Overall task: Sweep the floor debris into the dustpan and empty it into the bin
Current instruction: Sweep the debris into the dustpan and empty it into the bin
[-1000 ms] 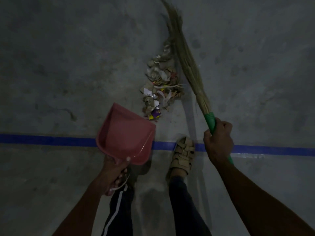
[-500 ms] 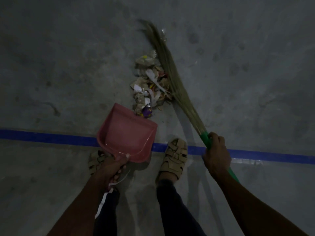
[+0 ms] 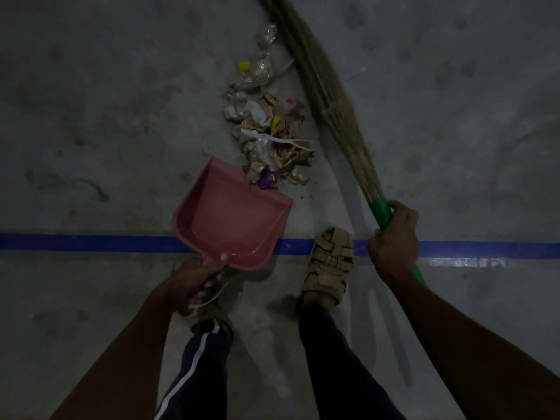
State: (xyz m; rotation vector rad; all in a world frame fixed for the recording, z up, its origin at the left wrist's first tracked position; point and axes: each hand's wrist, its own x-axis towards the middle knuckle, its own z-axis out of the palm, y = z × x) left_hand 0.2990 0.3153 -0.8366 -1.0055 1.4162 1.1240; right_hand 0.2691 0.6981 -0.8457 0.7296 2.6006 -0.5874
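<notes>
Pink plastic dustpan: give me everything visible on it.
The pink plastic dustpan is a shallow, glossy scoop with raised side and back walls and nothing inside. The left hand grips its handle. Its open lip points at the litter pile, the purple wrapper lying right at the edge. Its rear overlaps the blue floor line.

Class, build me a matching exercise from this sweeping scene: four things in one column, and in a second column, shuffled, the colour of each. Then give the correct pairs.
Column one:
1. dustpan
2. broom handle
3. floor line
4. sandal

Column two:
A. blue
B. tan
C. pink
D. green

Pairs: 1-C, 2-D, 3-A, 4-B.

The left hand holds the dustpan, and the right hand holds the broom handle.
</notes>
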